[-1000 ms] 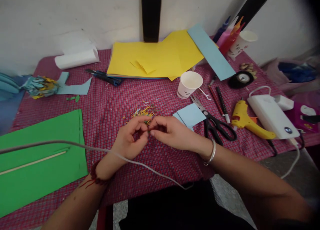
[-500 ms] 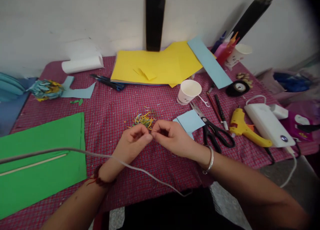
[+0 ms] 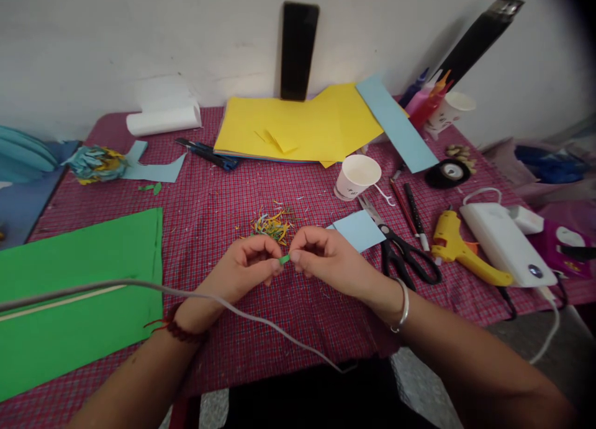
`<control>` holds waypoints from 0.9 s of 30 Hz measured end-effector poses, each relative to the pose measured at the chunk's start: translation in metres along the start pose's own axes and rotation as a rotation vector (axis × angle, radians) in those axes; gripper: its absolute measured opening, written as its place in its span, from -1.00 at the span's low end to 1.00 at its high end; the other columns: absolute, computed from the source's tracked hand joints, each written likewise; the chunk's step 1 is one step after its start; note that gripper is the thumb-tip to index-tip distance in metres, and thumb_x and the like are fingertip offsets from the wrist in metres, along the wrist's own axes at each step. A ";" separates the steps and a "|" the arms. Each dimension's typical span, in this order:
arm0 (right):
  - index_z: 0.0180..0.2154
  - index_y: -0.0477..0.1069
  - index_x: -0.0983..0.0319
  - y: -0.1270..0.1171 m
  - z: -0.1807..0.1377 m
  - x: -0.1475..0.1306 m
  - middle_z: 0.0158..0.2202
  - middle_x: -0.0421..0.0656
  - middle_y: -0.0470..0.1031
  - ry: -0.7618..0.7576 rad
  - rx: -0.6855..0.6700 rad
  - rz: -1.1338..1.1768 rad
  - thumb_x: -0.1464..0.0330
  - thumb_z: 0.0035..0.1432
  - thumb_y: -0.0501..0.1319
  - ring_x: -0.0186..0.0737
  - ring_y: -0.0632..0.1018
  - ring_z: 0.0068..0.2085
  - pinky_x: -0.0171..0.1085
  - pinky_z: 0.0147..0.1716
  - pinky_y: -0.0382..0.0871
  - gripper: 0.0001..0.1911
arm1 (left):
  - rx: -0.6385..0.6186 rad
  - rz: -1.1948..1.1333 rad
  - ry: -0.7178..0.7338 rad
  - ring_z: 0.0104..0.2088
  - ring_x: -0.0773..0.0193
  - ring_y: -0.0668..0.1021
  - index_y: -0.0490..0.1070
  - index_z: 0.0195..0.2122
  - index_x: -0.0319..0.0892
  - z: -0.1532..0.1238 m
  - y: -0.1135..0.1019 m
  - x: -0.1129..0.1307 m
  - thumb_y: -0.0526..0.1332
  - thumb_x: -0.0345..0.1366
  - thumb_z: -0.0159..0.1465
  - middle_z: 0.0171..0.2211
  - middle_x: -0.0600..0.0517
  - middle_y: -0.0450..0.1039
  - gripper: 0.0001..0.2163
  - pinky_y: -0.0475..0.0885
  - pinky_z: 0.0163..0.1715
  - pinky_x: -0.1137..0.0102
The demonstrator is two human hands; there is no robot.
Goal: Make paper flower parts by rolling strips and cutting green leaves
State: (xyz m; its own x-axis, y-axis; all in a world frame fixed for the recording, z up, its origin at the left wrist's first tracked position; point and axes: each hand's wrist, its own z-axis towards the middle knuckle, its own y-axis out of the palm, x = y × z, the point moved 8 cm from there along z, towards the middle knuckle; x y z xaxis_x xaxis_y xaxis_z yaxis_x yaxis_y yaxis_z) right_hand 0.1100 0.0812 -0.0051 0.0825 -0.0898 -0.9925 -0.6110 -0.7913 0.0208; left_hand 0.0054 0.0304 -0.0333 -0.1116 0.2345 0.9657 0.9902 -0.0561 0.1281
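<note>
Both hands pinch a tiny green scrap over the checked cloth.

The left hand (image 3: 242, 270) and right hand (image 3: 326, 261) meet fingertip to fingertip, closed on the scrap (image 3: 284, 259), just near of the shreds (image 3: 270, 223); scissors (image 3: 400, 246) lie right.

A single camera sits on the person's head and looks forward and down over the tabletop (image 3: 209, 193). It is close. The left hand (image 3: 237, 274) and right hand (image 3: 330, 264) meet just below the frame's middle, around a small green piece (image 3: 284, 259), and both forearms run in from the bottom edge. The view faces a white wall (image 3: 116, 38) at the tabletop's far side, where a black slab (image 3: 299, 50) stands upright. The top right corner is dark.
</note>
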 end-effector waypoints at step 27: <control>-0.44 0.34 0.24 -0.008 -0.008 -0.027 -0.50 -0.27 0.39 -0.300 0.185 -0.507 0.49 0.15 0.14 -0.40 0.39 -0.46 -0.38 -0.46 0.23 -0.88 | -0.017 -0.257 -0.198 -0.63 0.45 0.41 0.45 -0.47 -0.22 -0.001 0.018 -0.012 0.30 -0.19 0.14 -0.54 0.06 0.44 -0.81 0.27 -0.74 0.59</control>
State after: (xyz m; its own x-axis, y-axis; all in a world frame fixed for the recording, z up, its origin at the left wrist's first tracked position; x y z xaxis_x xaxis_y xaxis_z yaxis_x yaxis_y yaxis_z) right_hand 0.1193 0.0852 0.0227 0.1902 0.4654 -0.8645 -0.6822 -0.5705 -0.4572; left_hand 0.0250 0.0253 -0.0425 -0.3378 0.4268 0.8389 0.9299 0.0135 0.3676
